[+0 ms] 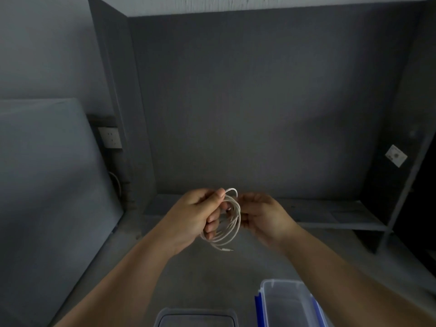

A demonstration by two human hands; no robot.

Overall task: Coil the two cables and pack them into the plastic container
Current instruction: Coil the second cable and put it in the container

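Observation:
A white cable is wound into several loops and held up in the air over the grey floor. My left hand grips the coil, its fingers through the loops and its thumb on top. My right hand is at the coil's right side, its fingers curled against the loops. One short end with a plug sticks out at the bottom of the coil. A clear plastic container with blue clips stands open at the bottom right, and nothing can be seen inside it. Only one cable is in view.
A clear lid lies on the floor left of the container. A low grey shelf runs along the back wall. A grey mattress leans at the left, next to a wall socket.

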